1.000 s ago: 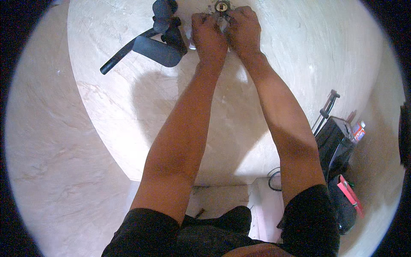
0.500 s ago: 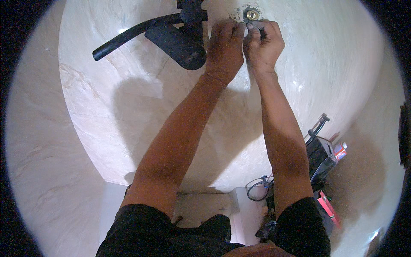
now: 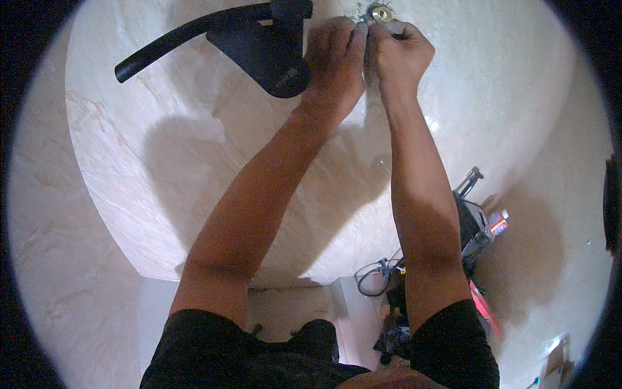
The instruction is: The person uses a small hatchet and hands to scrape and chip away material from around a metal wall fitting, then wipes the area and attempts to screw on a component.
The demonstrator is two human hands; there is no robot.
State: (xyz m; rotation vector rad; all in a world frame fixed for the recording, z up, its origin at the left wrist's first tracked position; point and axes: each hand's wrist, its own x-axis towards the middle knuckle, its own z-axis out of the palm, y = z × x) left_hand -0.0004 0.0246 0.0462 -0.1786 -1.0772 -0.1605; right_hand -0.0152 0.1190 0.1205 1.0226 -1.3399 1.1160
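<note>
Both arms reach up to the marbled wall at the top of the view. My left hand and my right hand meet with fingertips pinched together, just below a round brass fitting set in the wall. Whatever lies between the fingertips is too small and hidden to make out. My right fingers are closest to the fitting's lower edge. Beside my left hand is a black tap-like fixture, with a long curved tube and a broad flat lever; it covers part of that hand's outer side.
Right of my right forearm stand a black tool bag or box with a handle, a red-and-white bottle and a red object. A thin dark cable loops near a pale ledge at the wall's foot.
The whole view has shifted, so wall, fixture and bag sit a little further left and higher. My hands stay together below the brass fitting, the right fingers slightly more curled.
</note>
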